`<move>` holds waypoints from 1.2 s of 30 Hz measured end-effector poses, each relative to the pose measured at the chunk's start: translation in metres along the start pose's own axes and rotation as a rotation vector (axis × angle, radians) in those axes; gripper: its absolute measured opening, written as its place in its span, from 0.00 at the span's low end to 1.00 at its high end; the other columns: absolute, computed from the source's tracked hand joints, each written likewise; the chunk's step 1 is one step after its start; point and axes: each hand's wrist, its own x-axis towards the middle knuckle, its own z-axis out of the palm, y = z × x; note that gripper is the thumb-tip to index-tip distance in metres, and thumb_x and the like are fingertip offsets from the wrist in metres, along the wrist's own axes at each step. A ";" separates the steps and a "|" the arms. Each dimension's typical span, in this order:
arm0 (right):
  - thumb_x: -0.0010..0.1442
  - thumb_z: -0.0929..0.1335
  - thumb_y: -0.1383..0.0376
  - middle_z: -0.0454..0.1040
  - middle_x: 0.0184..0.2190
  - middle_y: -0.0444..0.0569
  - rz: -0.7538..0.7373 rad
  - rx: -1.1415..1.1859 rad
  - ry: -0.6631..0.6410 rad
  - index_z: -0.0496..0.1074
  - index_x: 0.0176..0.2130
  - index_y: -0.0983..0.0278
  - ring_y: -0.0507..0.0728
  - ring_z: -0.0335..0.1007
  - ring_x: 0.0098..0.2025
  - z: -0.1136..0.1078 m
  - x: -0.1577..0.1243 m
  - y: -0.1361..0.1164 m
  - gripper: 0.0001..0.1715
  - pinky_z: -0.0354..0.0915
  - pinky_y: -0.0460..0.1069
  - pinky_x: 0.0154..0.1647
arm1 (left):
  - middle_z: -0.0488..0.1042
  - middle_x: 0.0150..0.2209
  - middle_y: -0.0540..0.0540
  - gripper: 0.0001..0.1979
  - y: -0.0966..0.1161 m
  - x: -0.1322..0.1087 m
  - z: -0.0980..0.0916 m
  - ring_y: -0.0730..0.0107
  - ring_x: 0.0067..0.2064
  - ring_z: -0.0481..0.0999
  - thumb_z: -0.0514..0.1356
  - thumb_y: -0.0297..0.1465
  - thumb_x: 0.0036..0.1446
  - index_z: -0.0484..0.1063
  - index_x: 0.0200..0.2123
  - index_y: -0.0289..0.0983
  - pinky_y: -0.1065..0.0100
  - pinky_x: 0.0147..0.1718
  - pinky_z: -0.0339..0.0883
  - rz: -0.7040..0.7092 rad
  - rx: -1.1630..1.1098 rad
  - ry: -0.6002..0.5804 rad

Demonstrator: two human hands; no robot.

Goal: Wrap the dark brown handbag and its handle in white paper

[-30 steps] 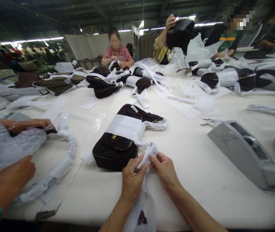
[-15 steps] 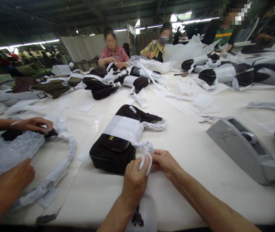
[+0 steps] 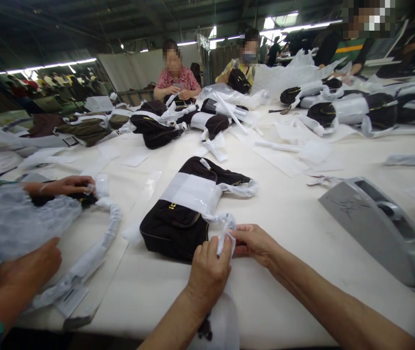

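Translucent white film lies at the near edge of the tabletop, partly under the left wrist; small dark pieces show there, too blurred to name. Left hand: grip closed, thumb and fingers pinched on a white wrapping strip. Right hand: grip also closed, fingertips pinching the same strip from the other side, just beside the left fingertips. Strip sits at the end of a white-wrapped strap running off the black bag. Bag lies on the tabletop just beyond the hands, slanted, with a white paper band around its middle and yellow lettering partly showing below the band.

Near left, a co-worker's two hands are at bubble wrap; the farther one pinches something small, can't tell what. Beside them, a long white-wrapped strap piece curves down to a white tag. Right side, well apart from the bag: grey tape dispenser, tilted in view, dark scribbles on its side.

Farther back: loose white paper sheets, then dark bags with white wrapping. Behind them, one person in a red patterned shirt, another in yellow check with a dark bag.
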 end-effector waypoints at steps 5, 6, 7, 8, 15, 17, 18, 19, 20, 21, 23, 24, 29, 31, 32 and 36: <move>0.47 0.72 0.55 0.74 0.27 0.52 -0.028 -0.017 -0.086 0.72 0.30 0.71 0.54 0.71 0.30 0.001 -0.004 -0.004 0.20 0.68 0.50 0.35 | 0.69 0.35 0.38 0.21 0.001 0.001 0.002 0.62 0.31 0.66 0.53 0.23 0.49 0.66 0.48 0.33 0.63 0.27 0.62 -0.045 0.021 -0.017; 0.46 0.72 0.56 0.74 0.28 0.52 -0.047 -0.026 -0.104 0.72 0.31 0.71 0.55 0.71 0.31 0.001 -0.004 -0.003 0.20 0.67 0.50 0.37 | 0.69 0.35 0.38 0.20 0.002 0.001 0.001 0.62 0.31 0.67 0.53 0.23 0.49 0.66 0.48 0.33 0.63 0.27 0.62 -0.054 0.020 -0.029; 0.44 0.74 0.58 0.75 0.29 0.52 -0.066 -0.037 -0.115 0.73 0.32 0.71 0.55 0.71 0.32 0.001 -0.004 -0.003 0.20 0.67 0.50 0.38 | 0.69 0.36 0.38 0.20 0.002 0.001 0.000 0.62 0.31 0.67 0.53 0.23 0.49 0.66 0.48 0.34 0.63 0.27 0.62 -0.067 0.016 -0.041; 0.42 0.75 0.59 0.75 0.30 0.51 -0.083 -0.046 -0.112 0.73 0.33 0.70 0.55 0.71 0.33 0.001 -0.004 -0.002 0.20 0.67 0.50 0.39 | 0.69 0.36 0.38 0.20 0.003 0.001 -0.001 0.62 0.31 0.67 0.53 0.23 0.49 0.67 0.48 0.34 0.63 0.28 0.62 -0.077 0.005 -0.057; 0.42 0.74 0.59 0.74 0.30 0.50 -0.162 -0.124 -0.072 0.74 0.35 0.71 0.53 0.69 0.30 0.005 -0.005 -0.002 0.22 0.66 0.48 0.35 | 0.66 0.49 0.35 0.20 -0.004 -0.005 -0.015 0.54 0.45 0.67 0.50 0.34 0.56 0.64 0.52 0.35 0.54 0.40 0.63 -0.212 -0.448 -0.101; 0.43 0.73 0.57 0.74 0.29 0.49 -0.190 -0.175 -0.085 0.74 0.34 0.70 0.52 0.68 0.29 0.007 -0.007 -0.004 0.21 0.66 0.47 0.33 | 0.69 0.48 0.39 0.17 -0.009 -0.004 -0.017 0.59 0.48 0.67 0.47 0.34 0.60 0.67 0.49 0.37 0.58 0.45 0.61 -0.392 -0.756 -0.065; 0.43 0.73 0.57 0.74 0.28 0.48 -0.208 -0.198 -0.095 0.74 0.34 0.70 0.51 0.68 0.29 0.008 -0.009 -0.005 0.21 0.66 0.46 0.32 | 0.70 0.46 0.41 0.16 -0.011 -0.003 -0.018 0.61 0.47 0.68 0.47 0.34 0.60 0.67 0.48 0.38 0.61 0.45 0.61 -0.518 -0.911 -0.054; 0.44 0.73 0.56 0.74 0.29 0.48 -0.227 -0.222 -0.105 0.74 0.34 0.70 0.51 0.68 0.29 0.010 -0.011 -0.007 0.21 0.65 0.46 0.32 | 0.72 0.44 0.42 0.16 -0.014 -0.001 -0.020 0.63 0.45 0.70 0.50 0.35 0.59 0.66 0.48 0.37 0.63 0.44 0.62 -0.643 -1.056 -0.056; 0.44 0.72 0.56 0.74 0.29 0.48 -0.245 -0.241 -0.114 0.74 0.35 0.70 0.51 0.68 0.29 0.012 -0.013 -0.008 0.21 0.65 0.45 0.32 | 0.72 0.43 0.42 0.17 -0.016 0.002 -0.021 0.63 0.43 0.71 0.53 0.36 0.57 0.64 0.49 0.37 0.64 0.43 0.63 -0.745 -1.188 -0.076; 0.44 0.72 0.56 0.74 0.29 0.47 -0.261 -0.260 -0.122 0.74 0.35 0.69 0.51 0.68 0.29 0.014 -0.015 -0.010 0.22 0.65 0.45 0.31 | 0.73 0.42 0.42 0.20 -0.019 0.005 -0.023 0.63 0.42 0.72 0.57 0.36 0.54 0.63 0.50 0.36 0.65 0.42 0.64 -0.813 -1.307 -0.118; 0.44 0.72 0.56 0.74 0.29 0.47 -0.290 -0.307 -0.130 0.74 0.36 0.69 0.51 0.68 0.28 0.019 -0.018 -0.014 0.22 0.65 0.45 0.31 | 0.74 0.40 0.41 0.23 -0.023 0.012 -0.029 0.62 0.41 0.73 0.60 0.37 0.50 0.65 0.48 0.34 0.66 0.40 0.64 -0.843 -1.512 -0.235; 0.44 0.71 0.57 0.74 0.28 0.47 -0.303 -0.334 -0.130 0.75 0.36 0.69 0.51 0.68 0.28 0.022 -0.019 -0.015 0.21 0.64 0.45 0.30 | 0.74 0.39 0.41 0.21 -0.024 0.015 -0.032 0.61 0.41 0.73 0.61 0.36 0.49 0.67 0.46 0.33 0.66 0.40 0.64 -0.837 -1.592 -0.292; 0.44 0.71 0.59 0.73 0.25 0.47 -0.318 -0.364 -0.099 0.74 0.32 0.70 0.51 0.67 0.25 0.032 -0.017 -0.016 0.18 0.64 0.45 0.27 | 0.74 0.35 0.43 0.19 -0.023 0.018 -0.036 0.66 0.38 0.73 0.62 0.35 0.48 0.69 0.42 0.31 0.72 0.36 0.62 -0.901 -1.697 -0.346; 0.44 0.71 0.59 0.73 0.24 0.46 -0.317 -0.344 -0.091 0.73 0.31 0.71 0.50 0.66 0.24 0.033 -0.015 -0.013 0.17 0.64 0.45 0.27 | 0.74 0.32 0.44 0.18 -0.020 0.015 -0.030 0.67 0.36 0.72 0.63 0.36 0.46 0.70 0.38 0.31 0.73 0.33 0.61 -0.945 -1.673 -0.284; 0.44 0.71 0.59 0.72 0.23 0.46 -0.317 -0.338 -0.088 0.73 0.32 0.71 0.50 0.66 0.24 0.033 -0.015 -0.012 0.17 0.64 0.45 0.27 | 0.74 0.30 0.45 0.17 -0.019 0.012 -0.026 0.67 0.34 0.72 0.64 0.37 0.46 0.71 0.36 0.31 0.73 0.32 0.61 -0.969 -1.662 -0.240; 0.44 0.72 0.61 0.73 0.33 0.48 -0.406 -0.408 -0.003 0.71 0.40 0.67 0.50 0.67 0.26 0.030 -0.021 -0.008 0.22 0.66 0.45 0.27 | 0.72 0.27 0.48 0.15 -0.014 0.006 -0.017 0.74 0.28 0.69 0.64 0.37 0.45 0.69 0.32 0.32 0.75 0.28 0.59 -1.023 -1.652 -0.114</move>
